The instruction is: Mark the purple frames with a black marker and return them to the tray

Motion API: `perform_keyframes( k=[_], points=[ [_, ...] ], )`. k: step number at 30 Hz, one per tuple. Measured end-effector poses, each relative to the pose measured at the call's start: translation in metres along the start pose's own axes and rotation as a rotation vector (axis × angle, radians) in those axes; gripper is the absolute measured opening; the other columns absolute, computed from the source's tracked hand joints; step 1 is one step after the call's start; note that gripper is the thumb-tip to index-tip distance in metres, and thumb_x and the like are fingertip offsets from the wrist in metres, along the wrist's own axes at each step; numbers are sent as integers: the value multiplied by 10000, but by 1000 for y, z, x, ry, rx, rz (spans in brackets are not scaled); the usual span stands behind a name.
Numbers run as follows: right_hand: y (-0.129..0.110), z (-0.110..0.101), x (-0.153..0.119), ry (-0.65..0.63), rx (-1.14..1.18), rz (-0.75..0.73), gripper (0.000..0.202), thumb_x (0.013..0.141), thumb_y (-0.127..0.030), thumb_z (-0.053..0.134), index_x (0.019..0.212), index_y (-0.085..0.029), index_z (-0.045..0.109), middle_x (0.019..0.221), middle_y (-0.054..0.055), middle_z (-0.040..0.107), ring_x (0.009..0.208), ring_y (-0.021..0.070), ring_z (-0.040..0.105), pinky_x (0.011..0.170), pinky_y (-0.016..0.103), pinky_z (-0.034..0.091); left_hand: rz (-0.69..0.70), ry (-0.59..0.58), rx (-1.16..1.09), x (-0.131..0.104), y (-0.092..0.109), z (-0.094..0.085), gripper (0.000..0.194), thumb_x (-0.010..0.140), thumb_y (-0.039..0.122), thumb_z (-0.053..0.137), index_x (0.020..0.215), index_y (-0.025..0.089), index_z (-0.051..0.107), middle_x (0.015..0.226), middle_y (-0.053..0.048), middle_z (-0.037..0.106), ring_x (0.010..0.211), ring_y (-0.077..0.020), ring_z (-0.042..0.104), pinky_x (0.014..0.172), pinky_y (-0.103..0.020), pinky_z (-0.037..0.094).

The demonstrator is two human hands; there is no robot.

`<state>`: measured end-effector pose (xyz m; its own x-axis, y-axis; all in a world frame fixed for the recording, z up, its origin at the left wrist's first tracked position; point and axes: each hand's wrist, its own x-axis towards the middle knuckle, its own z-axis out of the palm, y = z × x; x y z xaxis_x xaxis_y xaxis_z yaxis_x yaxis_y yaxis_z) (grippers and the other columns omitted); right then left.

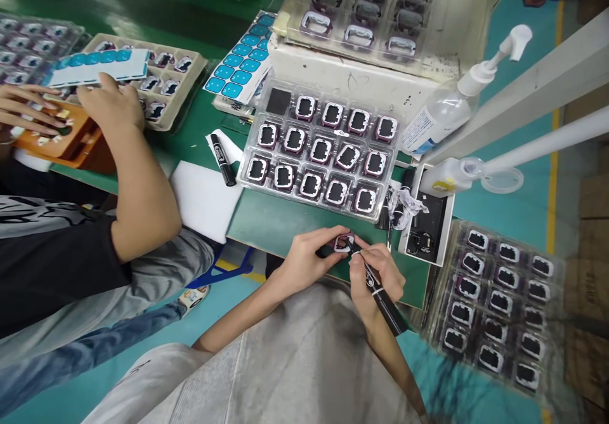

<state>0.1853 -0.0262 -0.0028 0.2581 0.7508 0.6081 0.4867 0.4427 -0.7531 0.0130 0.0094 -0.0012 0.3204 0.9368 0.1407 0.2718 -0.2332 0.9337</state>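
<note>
Pinched in the fingers of my left hand is a small purple-and-white watch case frame. My right hand grips a black marker pen, its tip against or very near the frame; I cannot tell whether it touches. Both hands are at the near edge of the green table. Just beyond them lies a clear plastic tray holding rows of similar frames. A dark square pad fills its far left compartment.
Left of the tray lie another marker and a white foam sheet. A box and a pump bottle stand right, above another frame tray. A co-worker's arm reaches over an orange fixture.
</note>
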Motion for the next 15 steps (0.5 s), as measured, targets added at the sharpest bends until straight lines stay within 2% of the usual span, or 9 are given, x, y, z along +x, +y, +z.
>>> perform_keyframes(
  k=[5, 15],
  points=[
    [4, -5, -8, 30, 137, 93, 210, 929, -198, 770, 1110, -297, 726, 756, -65, 735, 730, 191, 738, 781, 535, 826, -97, -19, -101, 2, 7, -5, 547, 894, 254, 1008, 1410, 197, 837, 1160, -76, 930, 893, -234, 897, 903, -338, 761],
    [8, -6, -11, 34, 186, 68, 237, 925, -184, 779, 1134, -271, 709, 773, -68, 747, 740, 182, 757, 782, 538, 826, -135, -35, -181, 3, 9, -5, 546, 891, 308, 1014, 1396, 183, 850, 1133, -93, 931, 890, -254, 896, 901, -374, 764]
  ],
)
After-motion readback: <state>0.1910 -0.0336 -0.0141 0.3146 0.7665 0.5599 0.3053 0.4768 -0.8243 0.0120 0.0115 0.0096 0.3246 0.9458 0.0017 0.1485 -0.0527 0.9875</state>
